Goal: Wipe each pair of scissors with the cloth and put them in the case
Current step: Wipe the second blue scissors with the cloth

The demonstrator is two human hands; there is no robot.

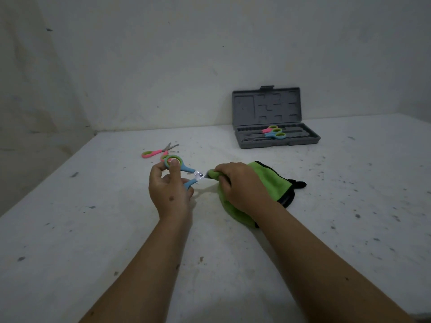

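Left hand (169,192) grips blue-handled scissors (186,173) by the handles, fingers curled round the green-lined loops, thumb through the upper ring; handles spread a bit, blades pointing right. Right hand (240,185) pinches a fold of the green cloth (268,178) around the blade tips, grip pressed together on the cloth, so the blades are mostly hidden past the pivot screw. Rest of the cloth, black-edged, lies bunched on the white tabletop (93,229) under and behind the right hand. Pink-handled scissors (158,151) lie on the tabletop just behind the left hand, blades slightly apart, pointing toward the back wall; one of their loops is partly hidden behind the held pair. Grey case (277,138) sits open at the back right, well apart from the hands, lid upright against the wall. Inside its tray lie two more pairs of scissors (274,132), one pink-handled, one blue-handled, side by side, loops to the right. Tabletop is speckled with dark marks.
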